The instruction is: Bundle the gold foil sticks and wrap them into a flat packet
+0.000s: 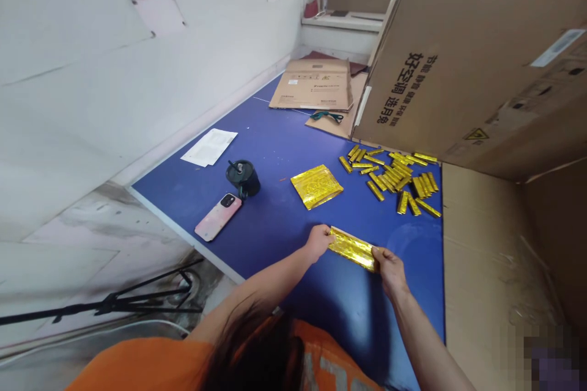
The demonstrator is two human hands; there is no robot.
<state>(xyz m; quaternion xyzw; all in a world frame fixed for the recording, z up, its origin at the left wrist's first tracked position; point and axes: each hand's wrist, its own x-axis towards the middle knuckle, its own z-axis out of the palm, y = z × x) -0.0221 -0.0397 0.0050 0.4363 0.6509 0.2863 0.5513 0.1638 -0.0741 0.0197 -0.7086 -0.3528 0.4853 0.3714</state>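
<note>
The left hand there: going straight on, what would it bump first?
The left hand already grips the gold foil packet; beyond it, probably the loose gold sticks, though depth is unclear.

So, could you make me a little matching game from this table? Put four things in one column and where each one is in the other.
Things:
1. Right hand
2. Pink-cased phone
3. Black cup
4. Safety glasses

Places:
A. Lying on the blue table, near its edge
B. Resting on flattened cardboard
C. Holding one end of a gold foil packet
D. Standing on the table with a straw in it

Pairs: 1-C, 2-A, 3-D, 4-B
</note>
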